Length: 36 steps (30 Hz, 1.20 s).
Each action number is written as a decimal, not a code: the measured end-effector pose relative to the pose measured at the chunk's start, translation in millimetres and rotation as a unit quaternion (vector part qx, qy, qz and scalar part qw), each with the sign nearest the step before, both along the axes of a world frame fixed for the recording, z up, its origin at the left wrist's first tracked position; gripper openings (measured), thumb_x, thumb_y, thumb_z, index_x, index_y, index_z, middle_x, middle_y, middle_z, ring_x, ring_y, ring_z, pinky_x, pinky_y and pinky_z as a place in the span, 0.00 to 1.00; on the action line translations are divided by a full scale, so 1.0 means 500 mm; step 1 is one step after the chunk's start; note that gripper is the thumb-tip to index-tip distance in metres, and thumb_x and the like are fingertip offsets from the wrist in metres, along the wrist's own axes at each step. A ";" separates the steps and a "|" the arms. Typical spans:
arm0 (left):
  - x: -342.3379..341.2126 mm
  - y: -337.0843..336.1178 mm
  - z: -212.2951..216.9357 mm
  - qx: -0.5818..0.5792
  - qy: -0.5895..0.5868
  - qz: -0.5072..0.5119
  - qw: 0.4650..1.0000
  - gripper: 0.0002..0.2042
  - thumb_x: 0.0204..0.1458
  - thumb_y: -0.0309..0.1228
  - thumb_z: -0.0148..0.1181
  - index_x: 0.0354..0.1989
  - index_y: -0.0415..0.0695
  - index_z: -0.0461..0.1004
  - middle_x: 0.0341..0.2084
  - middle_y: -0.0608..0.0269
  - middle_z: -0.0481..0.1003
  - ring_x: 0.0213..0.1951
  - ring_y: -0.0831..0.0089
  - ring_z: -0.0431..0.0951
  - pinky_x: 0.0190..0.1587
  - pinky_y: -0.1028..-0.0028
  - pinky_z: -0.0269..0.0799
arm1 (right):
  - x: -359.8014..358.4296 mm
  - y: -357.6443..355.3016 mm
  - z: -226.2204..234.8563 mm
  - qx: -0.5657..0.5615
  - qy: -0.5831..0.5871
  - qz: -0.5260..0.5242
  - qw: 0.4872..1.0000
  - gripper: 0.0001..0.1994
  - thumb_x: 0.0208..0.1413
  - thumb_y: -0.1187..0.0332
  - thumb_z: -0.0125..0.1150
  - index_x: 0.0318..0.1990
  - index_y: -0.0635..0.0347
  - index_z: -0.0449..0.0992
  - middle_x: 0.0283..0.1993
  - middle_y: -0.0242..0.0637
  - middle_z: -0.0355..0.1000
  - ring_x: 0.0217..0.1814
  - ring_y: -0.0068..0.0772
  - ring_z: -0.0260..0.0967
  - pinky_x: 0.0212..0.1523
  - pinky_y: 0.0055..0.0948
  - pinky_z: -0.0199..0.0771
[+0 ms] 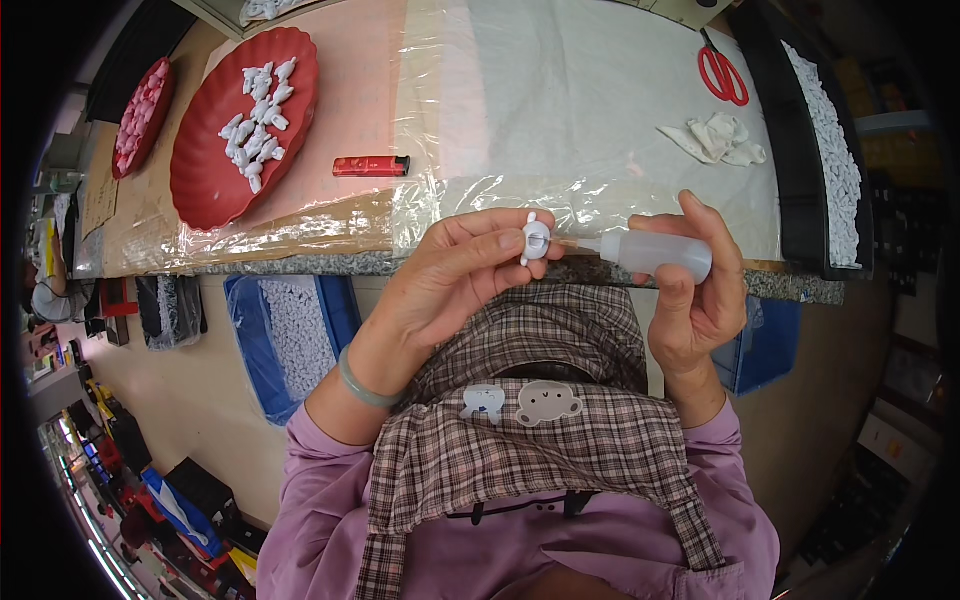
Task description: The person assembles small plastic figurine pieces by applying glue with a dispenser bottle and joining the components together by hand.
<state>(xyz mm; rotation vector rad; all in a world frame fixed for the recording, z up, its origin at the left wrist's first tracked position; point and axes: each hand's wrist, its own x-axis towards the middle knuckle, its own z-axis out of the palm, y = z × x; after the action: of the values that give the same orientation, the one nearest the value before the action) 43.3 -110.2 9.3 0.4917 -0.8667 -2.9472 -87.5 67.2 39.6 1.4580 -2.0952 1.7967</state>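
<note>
My left hand (440, 275) pinches a small white plastic figure part (536, 241) between thumb and fingers, over the table's near edge. The part has a rounded body with small knobs at its ends and a dark slot or hollow facing right. Wrapped in the fingers of my right hand (705, 300) is a translucent squeeze bottle (658, 255), tilted nearly flat. Its thin nozzle points left at the slotted side of the part. Whether the tip touches the part, I cannot tell. Any liquid at the tip is too small to see.
On the left stand a red scalloped plate (205, 150) of white figure parts and a smaller red dish (160, 75) of pink pieces. A red lighter (370, 166), red-handled scissors (722, 76) and crumpled white cloth (716, 139) lie beyond my hands. At right is a black tray (800, 180); below, a blue bin (262, 370).
</note>
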 end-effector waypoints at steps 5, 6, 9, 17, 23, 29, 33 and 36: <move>-0.002 -0.002 -0.004 0.010 0.003 -0.004 1.000 0.15 0.56 0.26 0.54 0.50 0.32 0.70 0.40 0.48 0.76 0.38 0.72 0.79 0.43 0.80 0.77 | -0.001 0.000 -0.003 0.001 -0.007 -0.008 1.000 0.25 0.62 0.58 0.52 0.57 0.70 0.62 0.39 0.48 0.74 0.28 0.22 0.69 0.27 0.18 0.69; -0.003 -0.003 -0.006 0.011 0.012 -0.006 1.000 0.14 0.56 0.26 0.54 0.50 0.32 0.70 0.40 0.48 0.76 0.38 0.72 0.79 0.43 0.79 0.77 | -0.002 0.001 -0.004 0.004 0.013 -0.012 1.000 0.25 0.62 0.59 0.52 0.57 0.71 0.62 0.38 0.48 0.75 0.28 0.23 0.69 0.26 0.18 0.69; 0.001 0.001 0.002 0.016 0.006 0.005 1.000 0.12 0.55 0.26 0.55 0.46 0.32 0.70 0.38 0.46 0.75 0.38 0.69 0.79 0.43 0.77 0.78 | 0.004 0.009 0.001 0.005 0.044 -0.012 0.999 0.24 0.59 0.61 0.55 0.55 0.72 0.63 0.40 0.50 0.74 0.33 0.32 0.73 0.31 0.24 0.74; -0.003 -0.004 -0.009 0.003 0.014 0.017 1.000 0.10 0.54 0.25 0.56 0.43 0.35 0.71 0.38 0.47 0.74 0.37 0.69 0.79 0.42 0.77 0.79 | -0.002 0.007 0.005 0.016 0.120 0.003 0.993 0.23 0.55 0.66 0.61 0.53 0.72 0.64 0.46 0.52 0.73 0.38 0.44 0.77 0.35 0.32 0.78; -0.001 -0.005 -0.007 -0.006 0.015 0.028 0.999 0.08 0.55 0.23 0.56 0.43 0.37 0.72 0.38 0.50 0.76 0.39 0.69 0.79 0.43 0.76 0.79 | -0.002 -0.004 0.009 0.011 0.190 -0.013 0.982 0.23 0.61 0.61 0.54 0.54 0.74 0.63 0.34 0.53 0.75 0.34 0.39 0.76 0.33 0.29 0.77; -0.002 -0.004 -0.003 -0.053 0.001 0.061 0.997 0.10 0.54 0.25 0.57 0.43 0.37 0.71 0.38 0.50 0.75 0.38 0.70 0.78 0.42 0.78 0.78 | 0.003 -0.006 0.020 0.028 0.203 0.003 0.979 0.22 0.60 0.61 0.54 0.53 0.73 0.64 0.35 0.53 0.75 0.34 0.41 0.76 0.34 0.30 0.77; -0.003 -0.005 0.000 -0.064 -0.004 0.067 0.996 0.10 0.53 0.25 0.58 0.43 0.36 0.71 0.39 0.50 0.75 0.37 0.71 0.78 0.41 0.78 0.78 | 0.002 -0.008 0.020 0.030 0.206 0.003 0.978 0.22 0.60 0.62 0.55 0.53 0.73 0.65 0.35 0.52 0.75 0.33 0.41 0.76 0.34 0.29 0.77; -0.002 -0.006 -0.002 -0.068 -0.007 0.067 0.995 0.12 0.54 0.26 0.58 0.45 0.35 0.72 0.39 0.49 0.76 0.36 0.72 0.79 0.41 0.78 0.78 | -0.002 -0.008 0.014 0.020 0.197 0.000 0.980 0.22 0.60 0.62 0.54 0.53 0.73 0.65 0.35 0.52 0.75 0.33 0.40 0.76 0.33 0.29 0.77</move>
<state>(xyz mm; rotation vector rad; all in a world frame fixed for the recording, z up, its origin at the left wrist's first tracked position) 42.2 -113.2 8.5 0.5406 -0.9863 -2.7454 -88.6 63.1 46.4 1.6584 -1.9368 1.3293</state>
